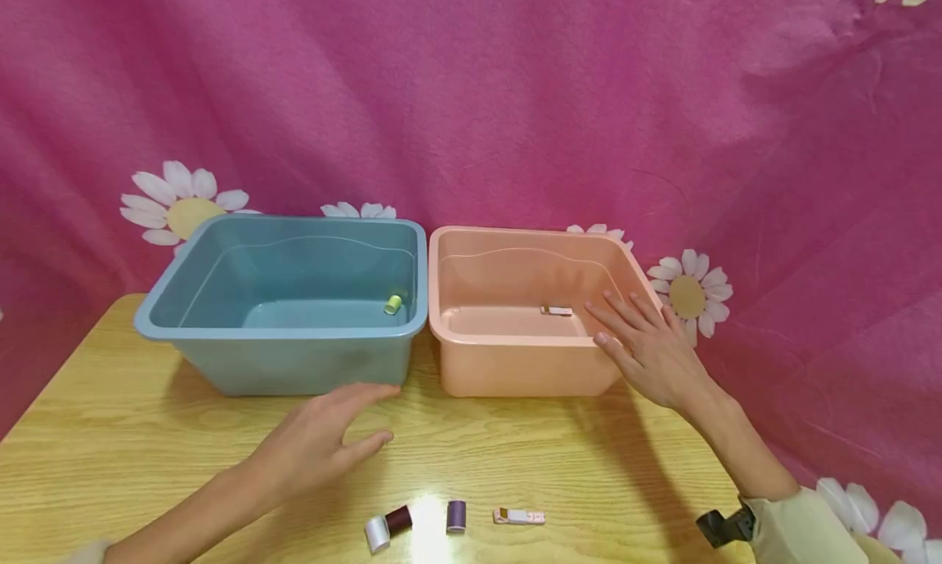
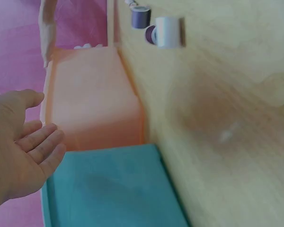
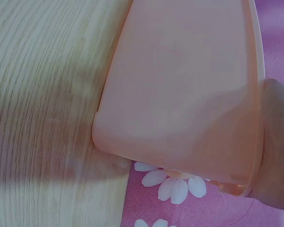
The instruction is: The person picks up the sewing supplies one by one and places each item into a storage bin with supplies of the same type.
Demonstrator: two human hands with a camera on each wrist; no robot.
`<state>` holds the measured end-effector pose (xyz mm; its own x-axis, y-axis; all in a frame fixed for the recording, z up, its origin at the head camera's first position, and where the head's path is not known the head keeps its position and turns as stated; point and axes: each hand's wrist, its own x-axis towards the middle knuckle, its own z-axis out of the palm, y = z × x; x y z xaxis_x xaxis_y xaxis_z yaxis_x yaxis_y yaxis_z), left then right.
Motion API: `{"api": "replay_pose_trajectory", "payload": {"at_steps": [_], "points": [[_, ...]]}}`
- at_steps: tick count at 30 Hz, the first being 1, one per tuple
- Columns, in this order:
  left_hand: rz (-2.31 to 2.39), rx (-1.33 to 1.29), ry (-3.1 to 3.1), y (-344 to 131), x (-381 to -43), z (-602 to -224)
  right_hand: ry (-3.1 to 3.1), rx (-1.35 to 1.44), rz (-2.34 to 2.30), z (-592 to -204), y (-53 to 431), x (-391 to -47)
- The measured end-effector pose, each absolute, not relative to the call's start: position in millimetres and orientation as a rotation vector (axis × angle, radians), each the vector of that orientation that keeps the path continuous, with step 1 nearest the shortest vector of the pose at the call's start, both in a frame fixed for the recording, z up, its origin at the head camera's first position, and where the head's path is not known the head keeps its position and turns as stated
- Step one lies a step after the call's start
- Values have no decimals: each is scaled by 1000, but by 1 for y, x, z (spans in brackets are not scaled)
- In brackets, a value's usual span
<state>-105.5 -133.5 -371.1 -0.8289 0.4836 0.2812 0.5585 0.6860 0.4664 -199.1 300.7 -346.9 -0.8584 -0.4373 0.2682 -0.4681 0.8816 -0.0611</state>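
In the head view my left hand [image 1: 312,437] hovers over the table in front of the blue bin [image 1: 294,333], thumb and fingers spread and holding nothing. My right hand [image 1: 658,355] is at the right front corner of the peach bin [image 1: 530,368], its straight fingers reaching over the rim. A yellow-green thread spool [image 1: 393,304] lies inside the blue bin, and a small nail clipper [image 1: 556,311] is on the peach bin's floor. Nearer me lie a white spool [image 1: 378,534], a dark maroon spool [image 1: 399,520], a purple spool [image 1: 456,517] and a pink nail clipper [image 1: 518,516].
Both bins stand side by side at the back of the wooden table [image 1: 110,433]. Behind them hangs a magenta cloth [image 1: 471,98] with white flowers. A dark strap [image 1: 727,525] circles the right wrist beside a pale sleeve [image 1: 809,523].
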Motion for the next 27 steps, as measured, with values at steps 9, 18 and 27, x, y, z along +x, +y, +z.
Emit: {"api": "replay_pose_trajectory", "payload": {"at_steps": [9, 18, 27], "points": [[-885, -937, -2808, -129, -100, -393, -2794, 694, 158, -350, 304, -202], [-926, -992, -2948, -130, -93, -415, -2810, 701, 170, -350, 303, -201], [-1014, -1024, -3034, -130, -89, -433, -2796, 697, 181, -349, 301, -201]]}}
